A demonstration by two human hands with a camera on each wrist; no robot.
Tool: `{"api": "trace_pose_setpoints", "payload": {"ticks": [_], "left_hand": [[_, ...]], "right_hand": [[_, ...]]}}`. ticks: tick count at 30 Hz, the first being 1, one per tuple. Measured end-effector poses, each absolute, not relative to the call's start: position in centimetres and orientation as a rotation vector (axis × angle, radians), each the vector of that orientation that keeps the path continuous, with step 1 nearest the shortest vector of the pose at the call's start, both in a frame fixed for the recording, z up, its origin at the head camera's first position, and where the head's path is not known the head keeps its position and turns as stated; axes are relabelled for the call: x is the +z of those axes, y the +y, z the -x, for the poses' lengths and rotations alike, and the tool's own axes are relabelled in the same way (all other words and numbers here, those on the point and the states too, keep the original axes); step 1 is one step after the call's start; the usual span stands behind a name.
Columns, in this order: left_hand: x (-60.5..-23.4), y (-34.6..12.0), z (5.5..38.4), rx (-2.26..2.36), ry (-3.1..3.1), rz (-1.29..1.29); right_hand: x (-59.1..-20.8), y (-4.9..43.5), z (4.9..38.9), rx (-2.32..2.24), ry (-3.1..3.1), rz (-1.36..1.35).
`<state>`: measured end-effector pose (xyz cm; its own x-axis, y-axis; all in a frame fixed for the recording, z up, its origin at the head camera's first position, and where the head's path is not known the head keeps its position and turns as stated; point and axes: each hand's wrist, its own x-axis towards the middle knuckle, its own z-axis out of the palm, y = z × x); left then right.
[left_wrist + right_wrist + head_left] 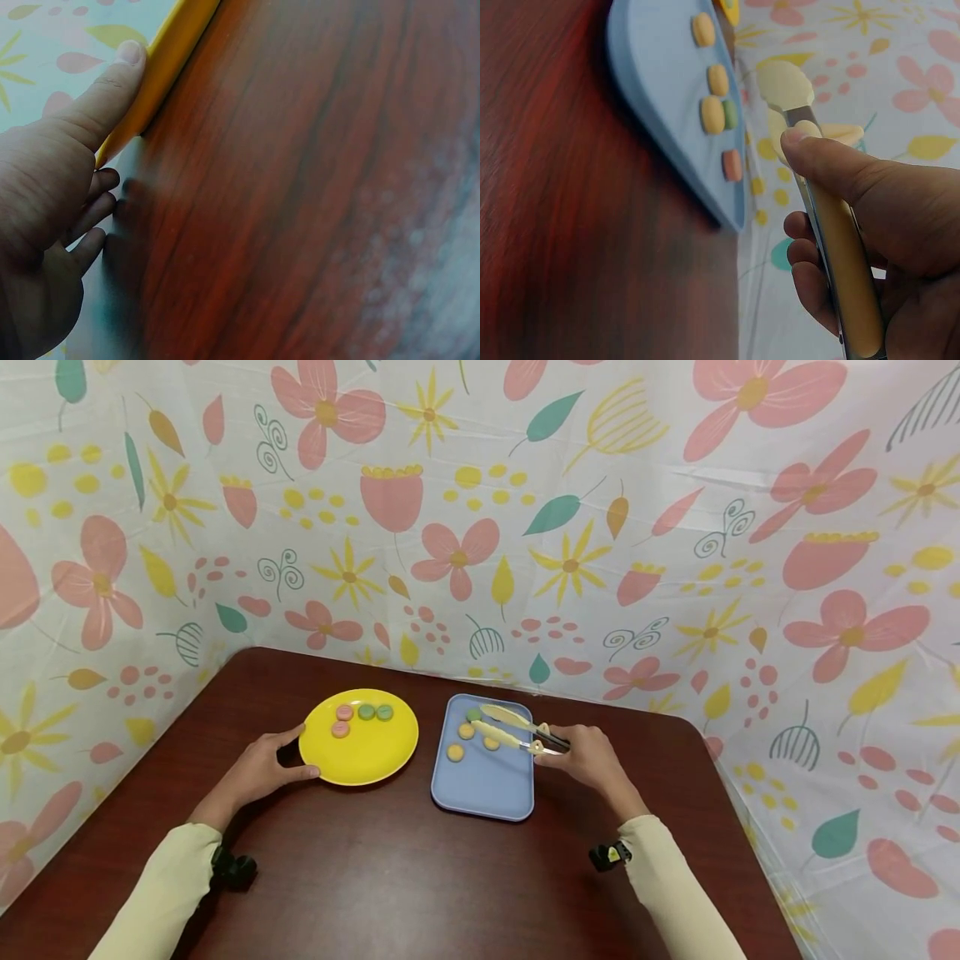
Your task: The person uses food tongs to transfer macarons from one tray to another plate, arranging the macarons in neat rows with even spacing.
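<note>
My left hand (258, 768) touches the left rim of a round yellow plate (367, 760), thumb and fingers spread apart along the edge. In the left wrist view the thumb lies straight against the plate's side (169, 60). Two pink macarons (341, 728) and two green macarons (366, 712) sit on the plate. My right hand (588, 760) grips a pair of tongs (517, 733) with cream tips, held over a blue tray (480, 785). On the tray lie three yellow macarons (455, 752), a green macaron (473, 715) and a pink macaron (732, 165), which the tongs hide in the head view.
Plate and tray stand side by side on a dark brown wooden table (375, 877), with a gap between them. A floral-print cloth (465, 485) hangs behind the table and along both sides.
</note>
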<state>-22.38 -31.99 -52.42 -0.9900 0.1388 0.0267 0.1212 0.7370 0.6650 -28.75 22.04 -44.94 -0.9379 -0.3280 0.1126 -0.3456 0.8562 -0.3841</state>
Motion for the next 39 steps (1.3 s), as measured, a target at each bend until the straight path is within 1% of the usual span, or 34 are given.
{"api": "trace_pose_setpoints", "payload": {"ticks": [18, 39], "left_hand": [[-52.5, -31.9, 22.4, 1.118, 2.910, -0.241], [-52.3, -31.9, 22.4, 1.131, 2.904, -0.245]], "right_hand": [[-46.7, 24.6, 27.9, 0.593, -3.072, -0.463], [-47.4, 24.7, 27.0, 0.614, -3.085, -0.456]]}}
